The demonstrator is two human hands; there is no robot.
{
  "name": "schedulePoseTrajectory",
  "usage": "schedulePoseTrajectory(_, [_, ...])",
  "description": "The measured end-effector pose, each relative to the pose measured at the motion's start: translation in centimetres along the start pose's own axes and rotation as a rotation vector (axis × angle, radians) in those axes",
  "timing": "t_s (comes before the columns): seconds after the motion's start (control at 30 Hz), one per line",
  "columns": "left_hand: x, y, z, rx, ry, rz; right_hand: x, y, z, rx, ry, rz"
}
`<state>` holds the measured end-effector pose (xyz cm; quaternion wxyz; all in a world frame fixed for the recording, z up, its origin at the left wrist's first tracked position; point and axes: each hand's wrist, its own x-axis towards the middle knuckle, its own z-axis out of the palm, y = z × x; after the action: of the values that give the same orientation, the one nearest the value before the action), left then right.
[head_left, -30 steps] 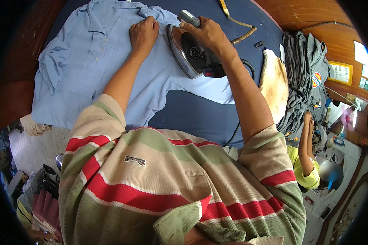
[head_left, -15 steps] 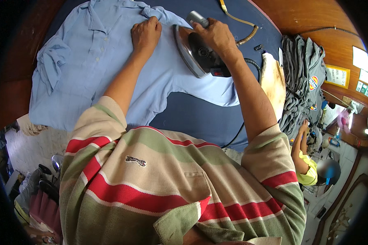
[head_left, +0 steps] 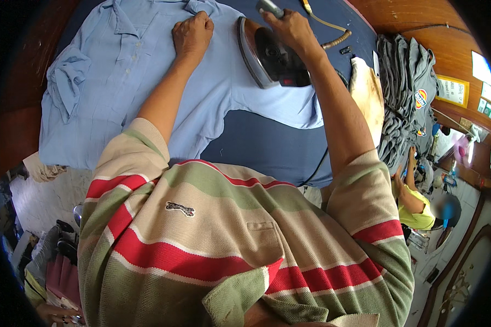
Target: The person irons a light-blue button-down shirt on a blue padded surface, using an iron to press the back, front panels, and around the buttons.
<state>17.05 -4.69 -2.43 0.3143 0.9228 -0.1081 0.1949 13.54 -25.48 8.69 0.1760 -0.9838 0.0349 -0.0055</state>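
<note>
A light blue button-front shirt [head_left: 142, 101] lies spread over a dark blue padded surface [head_left: 262, 144]. My left hand [head_left: 192, 36] is closed on the shirt near its shoulder, knuckles up, its fingertips out of sight. My right hand [head_left: 293, 32] grips the handle of an electric iron [head_left: 266, 54]. The iron stands over the sleeve, to the right of my left hand, its pointed tip toward the far side. Whether its soleplate presses flat on the cloth I cannot tell. The other sleeve [head_left: 69, 76] lies crumpled at the left.
A cord with a tan coiled section [head_left: 337, 40] runs behind the iron. Beside my right forearm are a scorched cream pad [head_left: 366, 103], a small black object [head_left: 345, 50] and a stack of dark grey garments [head_left: 403, 92]. A person in yellow [head_left: 415, 210] is beyond, at right.
The iron has shifted slightly within the same sleeve area, still in my right hand. My left hand keeps its place on the shirt. The whole view has shifted a little.
</note>
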Motion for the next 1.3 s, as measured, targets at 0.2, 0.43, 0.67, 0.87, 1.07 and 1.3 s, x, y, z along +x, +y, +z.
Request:
schedulePoseTrajectory(0.2, [0.2,0.3,-0.2,-0.007,-0.031,-0.053,-8.2,-4.8,-2.5,0.101,-0.155,0.184])
schedulePoseTrajectory(0.43, [-8.0,5.4,-7.5,-0.133,-0.158,0.457,-8.8,-3.6,-2.5,0.133,-0.113,0.242])
schedulePoseTrajectory(0.67, [-14.3,3.1,-10.0,-0.204,-0.466,0.454,-8.2,-2.5,-1.6,0.394,-0.164,0.272])
schedulePoseTrajectory(0.87, [-13.8,3.3,-10.4,-0.274,-0.476,0.379,-6.3,-3.0,0.9,0.565,-0.100,0.220])
schedulePoseTrajectory(1.07, [-13.8,2.9,-10.0,-0.275,-0.455,0.376,-5.9,-2.6,0.1,0.374,-0.178,0.107])
schedulePoseTrajectory(1.3, [-13.0,4.2,-10.6,-0.332,-0.557,0.276,-15.7,0.6,-5.5,0.380,-0.124,0.448])
